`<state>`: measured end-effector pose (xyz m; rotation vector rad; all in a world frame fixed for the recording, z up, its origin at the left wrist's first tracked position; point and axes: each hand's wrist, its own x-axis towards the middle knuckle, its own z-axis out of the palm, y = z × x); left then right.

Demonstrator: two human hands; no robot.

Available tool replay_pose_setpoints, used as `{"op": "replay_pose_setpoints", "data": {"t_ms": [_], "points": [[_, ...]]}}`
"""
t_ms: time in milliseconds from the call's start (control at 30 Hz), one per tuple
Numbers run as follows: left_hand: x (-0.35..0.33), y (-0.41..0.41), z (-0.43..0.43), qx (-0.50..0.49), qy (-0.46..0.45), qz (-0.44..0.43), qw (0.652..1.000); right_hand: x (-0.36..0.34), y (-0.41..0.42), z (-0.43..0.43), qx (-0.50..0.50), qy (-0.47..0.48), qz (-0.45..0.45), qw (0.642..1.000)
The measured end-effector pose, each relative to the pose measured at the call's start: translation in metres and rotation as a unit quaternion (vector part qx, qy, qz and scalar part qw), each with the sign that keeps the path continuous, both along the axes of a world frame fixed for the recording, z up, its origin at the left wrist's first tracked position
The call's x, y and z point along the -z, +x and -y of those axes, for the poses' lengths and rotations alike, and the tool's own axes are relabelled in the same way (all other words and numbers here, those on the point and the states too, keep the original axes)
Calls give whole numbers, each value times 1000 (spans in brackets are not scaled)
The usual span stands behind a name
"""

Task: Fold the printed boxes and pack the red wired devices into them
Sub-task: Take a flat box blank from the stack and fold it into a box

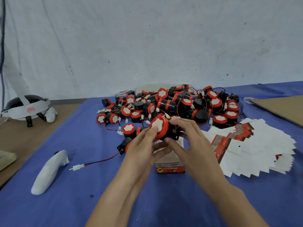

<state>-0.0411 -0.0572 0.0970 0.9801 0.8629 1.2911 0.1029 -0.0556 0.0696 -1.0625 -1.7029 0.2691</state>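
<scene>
We hold one red wired device (pixel 161 128) between both hands, its red rim and white centre disc turned up and to the left. Our left hand (pixel 144 149) pinches it, thumb pressed on the white disc and fingers curled beneath. Our right hand (pixel 195 145) wraps round the black body from the other side, fingertips over the top and thumb below.

Directly under the grip stands a folded printed box (pixel 170 167) with its mouth up, the device just above it and not yet inside. The box front has a red band with a black elephant on a yellow disc. The lines of print beside it are too blurred to read.

Beyond the grip lies the pile of devices (pixel 172 104), with tangled red and black wires and white plugs. To the right, a fanned stack of flat boxes (pixel 255 145) shows red and black print that we cannot read. Further right lies a cardboard sheet (pixel 282 108).

To the left, a loose white connector (pixel 78 167) rests on the blue cloth (pixel 82 202), then a white controller (pixel 47 172). Far left sits a headset (pixel 24 107).
</scene>
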Motion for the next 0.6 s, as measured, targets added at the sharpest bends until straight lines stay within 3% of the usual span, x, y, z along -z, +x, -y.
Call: {"op": "replay_pose_setpoints", "data": {"t_ms": [100,233,433,600], "points": [[-1,-10,0,10,14,-19,1000,-1,5,1,-38,-39,-64,996],[0,-18,-4,-34,16,-65,997,5,29,-11,-1,-118,-167,979],[3,-19,-6,-47,-4,-131,990,43,32,-29,-77,-324,-32,942],[2,-18,-4,-53,22,-196,979,56,28,-35,-132,-285,-24,949]]}}
